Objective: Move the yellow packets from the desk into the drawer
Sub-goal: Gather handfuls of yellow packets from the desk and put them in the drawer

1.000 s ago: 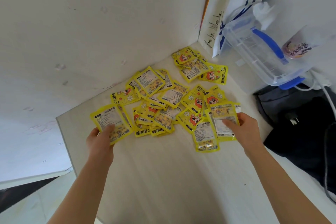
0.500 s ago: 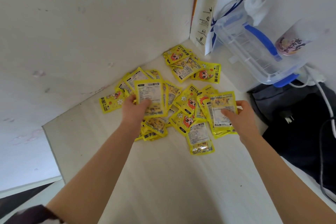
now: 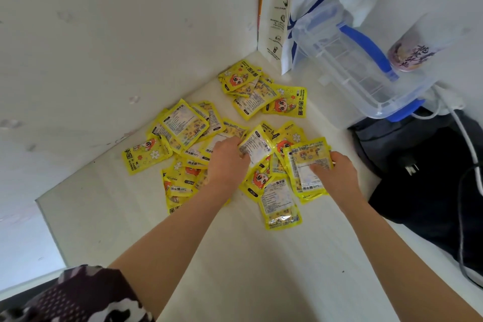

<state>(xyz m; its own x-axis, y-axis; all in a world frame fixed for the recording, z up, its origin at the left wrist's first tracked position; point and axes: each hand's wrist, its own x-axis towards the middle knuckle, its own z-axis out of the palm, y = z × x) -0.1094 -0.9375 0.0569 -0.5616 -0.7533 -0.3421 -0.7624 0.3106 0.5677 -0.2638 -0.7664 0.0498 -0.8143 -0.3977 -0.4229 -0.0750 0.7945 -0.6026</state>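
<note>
Several yellow packets (image 3: 183, 125) lie scattered in a loose pile on the pale desk (image 3: 235, 256), reaching back toward the corner of the walls. My left hand (image 3: 226, 165) is over the middle of the pile, its fingers pinching one packet (image 3: 257, 145) with its printed white side up. To the right, my right hand (image 3: 335, 174) grips a small stack of packets (image 3: 308, 165) held just above the desk. One more packet (image 3: 281, 204) lies flat between my forearms. No drawer is in view.
A white coffee paper bag (image 3: 292, 8) stands in the back corner. A clear plastic box with blue handle (image 3: 352, 60) leans next to it, beside a cup (image 3: 407, 55). A black bag (image 3: 431, 178) with white cables (image 3: 467, 144) lies at the right. The desk's left edge (image 3: 49, 230) drops off.
My left hand carried a packet from the pile's left side rightward to the middle, close to my right hand. My right hand kept its stack and barely moved.
</note>
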